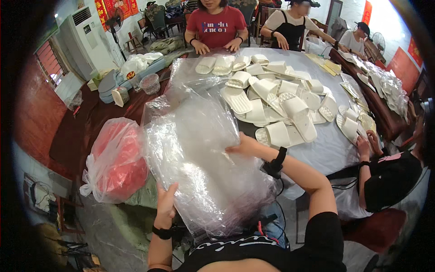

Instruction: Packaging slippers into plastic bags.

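Observation:
A thick stack of clear plastic bags (195, 140) spreads in front of me, from my lap up to the table's near edge. My left hand (166, 201) grips its lower left edge, thumb on top and the other fingers hidden beneath. On the right side, my right hand (247, 147) holds the stack with the fingertips over its edge. Just beyond that hand lies a heap of white slippers (272, 93) on the table, some sole up, some upright. To the left of the stack sits a tied translucent bag of red stuff (118, 158).
A grey-covered table (317, 152) carries the slippers and some yellowish sheets (324, 64). Co-workers stand across it; another person's hands (366, 144) handle slippers at the right. A plastic tub (149, 84) stands on the brown surface at the left. A cable hangs by my right wrist.

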### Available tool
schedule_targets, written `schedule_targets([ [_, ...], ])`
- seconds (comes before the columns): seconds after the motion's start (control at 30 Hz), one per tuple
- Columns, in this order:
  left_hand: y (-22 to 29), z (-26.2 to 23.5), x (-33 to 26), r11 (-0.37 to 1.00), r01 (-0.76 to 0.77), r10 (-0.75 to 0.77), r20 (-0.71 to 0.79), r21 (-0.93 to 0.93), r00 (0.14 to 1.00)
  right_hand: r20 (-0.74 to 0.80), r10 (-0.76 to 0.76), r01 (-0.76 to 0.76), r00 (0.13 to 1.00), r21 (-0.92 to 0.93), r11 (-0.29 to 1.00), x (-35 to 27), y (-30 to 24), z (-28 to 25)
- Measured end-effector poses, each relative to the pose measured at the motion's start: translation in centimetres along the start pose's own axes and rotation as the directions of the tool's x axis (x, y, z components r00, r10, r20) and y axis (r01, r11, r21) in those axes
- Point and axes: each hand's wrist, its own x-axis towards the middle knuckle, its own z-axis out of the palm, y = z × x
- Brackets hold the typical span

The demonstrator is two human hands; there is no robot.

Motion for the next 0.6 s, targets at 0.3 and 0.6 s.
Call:
schedule_targets([
  [0.3, -1.2, 2.3, 1.2, 0.994, -0.05, 0.061, -0.113, 0.1, 0.992, -0.253, -0.152, -0.144, 0.955, -0.848, 0.51, 7.1, 1.5, -7.1],
  [0.6, -0.8, 2.6, 3.8, 0.979, -0.17, 0.187, -0.158, 0.112, 0.97, -0.401, -0.308, -0.111, 0.863, -0.745, 0.657, 10.7, 2.4, -12.2],
])
